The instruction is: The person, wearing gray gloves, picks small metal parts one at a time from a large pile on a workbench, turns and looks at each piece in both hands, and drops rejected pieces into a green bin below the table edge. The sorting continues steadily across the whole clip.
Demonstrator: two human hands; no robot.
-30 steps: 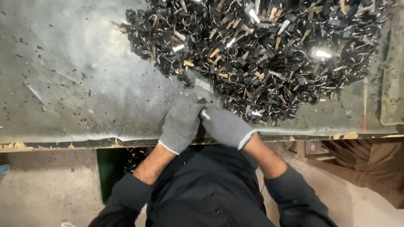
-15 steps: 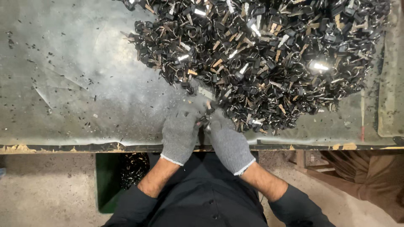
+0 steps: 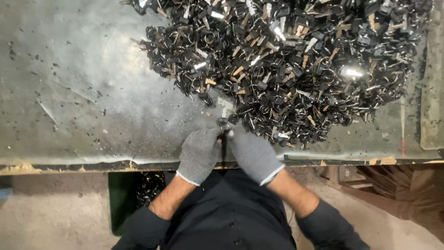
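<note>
Behind both gloved hands (image 3: pixel 225 150), key pile (image 3: pixel 286 60) crowds metal tabletop (image 3: pixel 83 92).

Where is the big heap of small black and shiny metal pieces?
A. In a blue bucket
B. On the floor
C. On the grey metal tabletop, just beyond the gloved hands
C: the heap of small black and silver metal pieces lies on the scuffed grey metal tabletop, just beyond the grey-gloved left hand and right hand.

small dark key piece (image 3: pixel 224 124) | metal ring on top | pinched upright at table's near edge, beside the pile
</note>
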